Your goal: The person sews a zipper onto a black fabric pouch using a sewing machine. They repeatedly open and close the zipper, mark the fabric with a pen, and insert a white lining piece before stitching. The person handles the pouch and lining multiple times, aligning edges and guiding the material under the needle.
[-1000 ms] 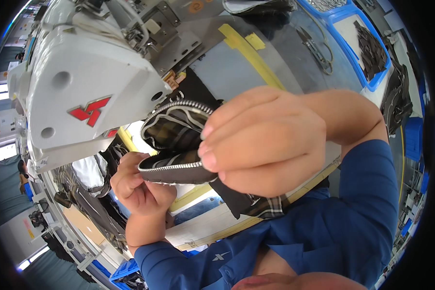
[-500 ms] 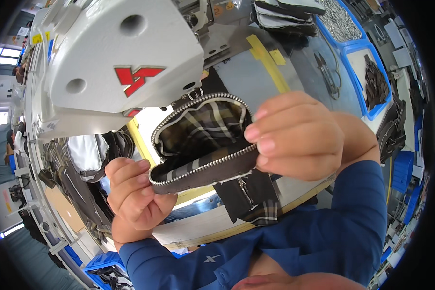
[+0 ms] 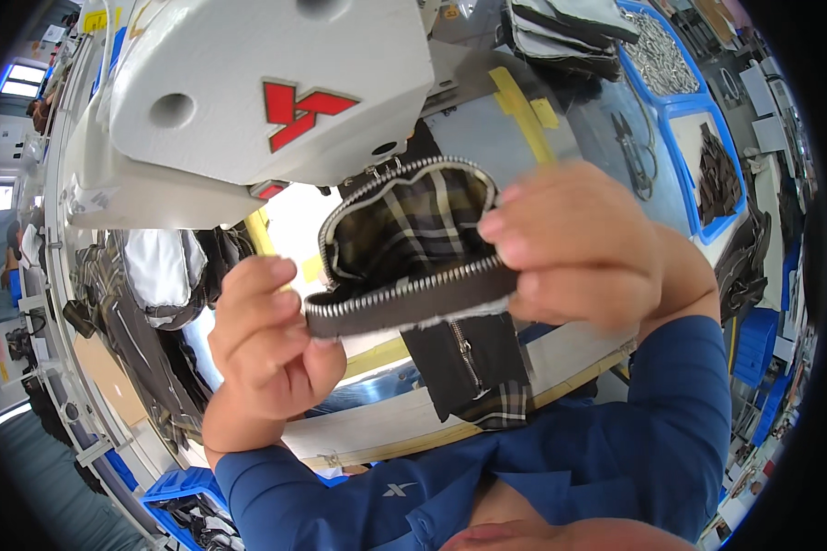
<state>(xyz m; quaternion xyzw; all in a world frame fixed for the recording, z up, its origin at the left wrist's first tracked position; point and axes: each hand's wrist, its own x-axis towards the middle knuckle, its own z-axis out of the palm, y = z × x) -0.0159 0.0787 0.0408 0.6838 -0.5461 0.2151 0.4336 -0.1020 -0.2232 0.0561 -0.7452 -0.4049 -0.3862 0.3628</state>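
- Between the two hands hangs a dark pouch [image 3: 404,318], its mouth gaping toward the wearer so that the plaid lining [image 3: 413,225] shows inside.
- The left hand [image 3: 271,340] pinches the pouch's near-left corner, fingertips at the rim and thumb below.
- The right hand [image 3: 583,248], slightly blurred, grasps the right end of the rim; its thumb's exact place I cannot tell.
- The step in hand looks like spreading and shaping the mouth. For that, an even, gentle pull from both sides should serve best, since one hard tug could skew the curve of the metal zipper teeth [image 3: 413,286].
- Gripping the cloth band rather than the teeth would likely spare the zipper, and pinching clear of the pale ragged edge [image 3: 450,316] below should limit fraying.
- Beyond the left hand stands a white sewing machine [image 3: 202,129]; the far rim sits close under its head, so keeping the pouch on the near side seems wise.
- Below the pouch, between the hands, lies a dark zippered piece [image 3: 432,367]; scissors [image 3: 627,151] lie beyond the right hand.
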